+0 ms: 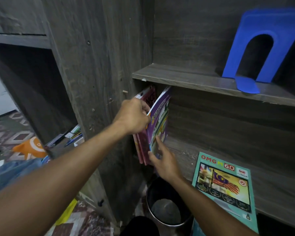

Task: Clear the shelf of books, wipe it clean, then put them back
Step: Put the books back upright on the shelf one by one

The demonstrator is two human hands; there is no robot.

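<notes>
So, person's standing at the dark wood-grain bookcase, both arms reaching into the lower shelf (271, 188), far left corner. A small stack of thin upright books (147, 99), pinkish-maroon covers, leans vs. the left side panel; the outermost is a purple softcover book (160, 120) tipped a bit to the right at its top.

Left hand (133, 114) has fingers curled over the stack's front edge near the top: a proper grip. Right hand (162, 160) is flat-ish, fingers straight, tips touching the purple cover low down; steadying, not grasping.

Key geometry: the books' long axis runs roughly vertical, w/ front edges facing out toward the person. Left hand is up top, right hand at the base, so both are already on the stack. Any pull comes straight out toward the body, or a push goes back in.

A teal softcover workbook with a flag picture (225, 184) lies flat on the same shelf, just right of the right wrist, overhanging the front edge. Pale specks sit on the board nearby, so imo wiping isn't done. Can't tell for sure.

Elsewhere: a blue metal bookend (262, 23) stands on the upper shelf board (186, 74), a black round bin (152, 198) sits on the floor below, and an orange plush fish (31, 147) lies off left.
</notes>
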